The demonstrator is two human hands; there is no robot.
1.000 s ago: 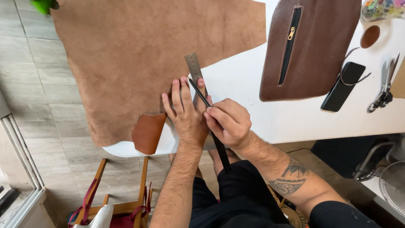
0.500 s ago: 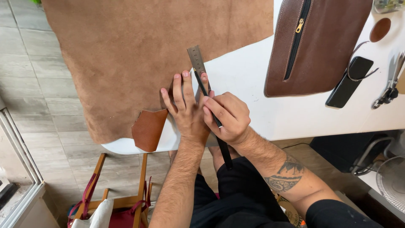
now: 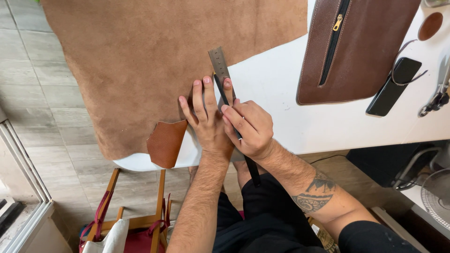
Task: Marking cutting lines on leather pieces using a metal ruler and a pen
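Note:
A large tan suede hide [image 3: 150,56] lies over the left end of a white table [image 3: 290,117], with one corner folded up to show its smooth brown side [image 3: 165,143]. My left hand [image 3: 206,119] presses flat on a steel ruler [image 3: 218,63] laid along the hide's edge. My right hand [image 3: 248,129] grips a long black tool [image 3: 251,171] like a pen, its thin tip running beside the ruler near my left fingertips.
A dark brown zippered leather panel [image 3: 349,51] lies at the upper right. Next to it are a black phone [image 3: 393,86], a small brown leather oval [image 3: 430,26] and scissors [image 3: 438,96]. A wooden folding stand with a bag [image 3: 126,225] stands on the tiled floor.
My right hand has slid the black tool's tip up along the ruler, away from me. The left hand stays pressed on the ruler; the view has shifted slightly.

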